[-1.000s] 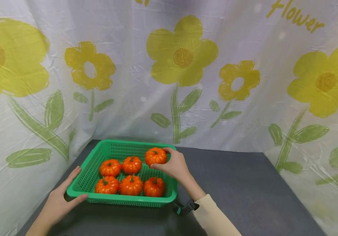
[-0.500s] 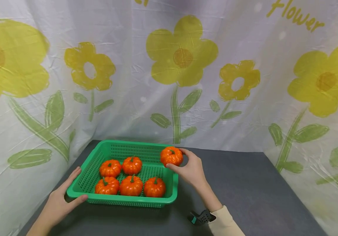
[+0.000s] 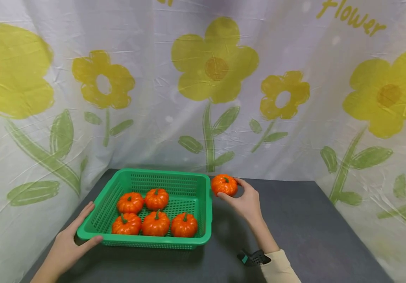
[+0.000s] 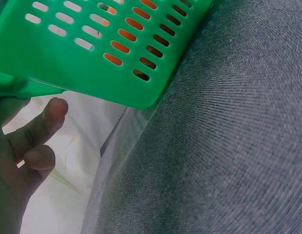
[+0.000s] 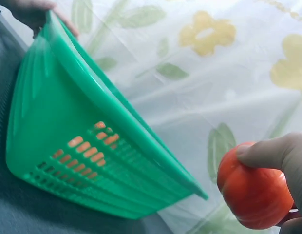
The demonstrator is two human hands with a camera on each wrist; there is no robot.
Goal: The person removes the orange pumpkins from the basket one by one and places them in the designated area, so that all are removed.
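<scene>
My right hand (image 3: 245, 202) pinches a small orange toy pumpkin (image 3: 224, 185) with a green stem between thumb and fingers. Held up, that pumpkin is just outside the right rim of a green plastic basket (image 3: 146, 239). Seen from the right wrist, the thumb lies on the glossy pumpkin (image 5: 255, 195), a gap away from the basket's rim. Several similar pumpkins (image 3: 156, 224) sit in the basket, toward its left and front. My left hand (image 3: 65, 249) holds the basket's front left corner, thumb at the front rim and fingers along the left side; its other fingers (image 4: 41, 157) curl loosely below the rim.
A dark grey cloth-covered table (image 3: 295, 228) extends to the right of the basket. Behind and at both sides hangs a white curtain (image 3: 160, 129) printed with yellow flowers. A dark strap (image 3: 254, 258) is around the right wrist.
The right hand has carried its pumpkin rightward from over the basket's back right part to outside the right rim. The left hand stays at the corner; the other pumpkins have not moved.
</scene>
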